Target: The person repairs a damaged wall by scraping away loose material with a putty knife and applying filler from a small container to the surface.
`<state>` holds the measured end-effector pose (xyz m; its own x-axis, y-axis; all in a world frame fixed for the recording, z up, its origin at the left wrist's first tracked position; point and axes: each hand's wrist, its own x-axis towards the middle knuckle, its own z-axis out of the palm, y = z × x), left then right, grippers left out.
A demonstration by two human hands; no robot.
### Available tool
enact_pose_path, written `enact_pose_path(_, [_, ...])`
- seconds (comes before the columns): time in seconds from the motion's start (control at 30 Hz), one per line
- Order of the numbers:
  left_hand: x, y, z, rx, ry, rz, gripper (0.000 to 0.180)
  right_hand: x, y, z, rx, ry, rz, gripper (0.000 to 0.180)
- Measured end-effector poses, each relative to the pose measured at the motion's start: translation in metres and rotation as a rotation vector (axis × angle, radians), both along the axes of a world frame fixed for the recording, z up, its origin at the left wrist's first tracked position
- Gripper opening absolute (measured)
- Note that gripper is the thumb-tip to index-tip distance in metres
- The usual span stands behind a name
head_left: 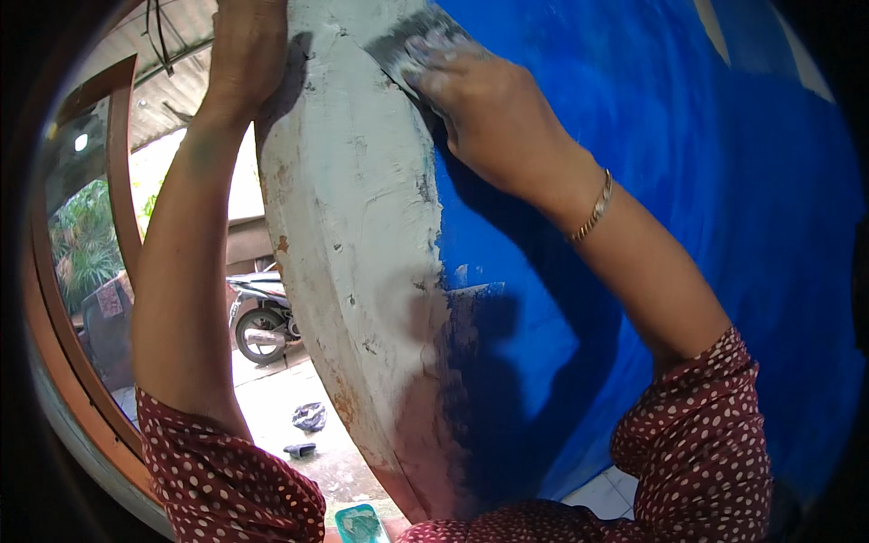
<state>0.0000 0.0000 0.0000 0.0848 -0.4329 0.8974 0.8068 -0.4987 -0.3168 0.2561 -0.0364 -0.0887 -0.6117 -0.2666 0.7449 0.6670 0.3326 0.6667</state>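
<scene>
Scraper (391, 47) gripped in your right hand (493, 109), against white wall strip (353, 190) beside blue paint (634, 90); your left hand (252, 56) at strip's edge, grip unclear.

This looks like a home, at a spot where the inside meets the outside. A big blue wall (597, 72) has a rough, pale edge (362, 208) with an opening beside it. White floor tiles (615, 489) show at the bottom. On the left is a brown frame (120, 163) with glass in it, and a leafy green plant (86, 235) shows in the glass. Past the opening, a motorbike (262, 317) stands on bright, sunny ground (272, 389). Up high there is a wavy roof (167, 113), like one over a yard or porch.
</scene>
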Motion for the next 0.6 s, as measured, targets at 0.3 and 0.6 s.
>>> enact_pose_path(0.3, [0.017,-0.023,-0.012,-0.104,-0.053,0.167,0.076,0.021,-0.049,-0.027,0.177,-0.043,0.201,0.010])
enact_pose_path(0.6, [-0.002,0.011,-0.012,0.351,0.177,0.484,0.073,-0.027,-0.031,0.067,-0.061,0.196,-0.256,0.019])
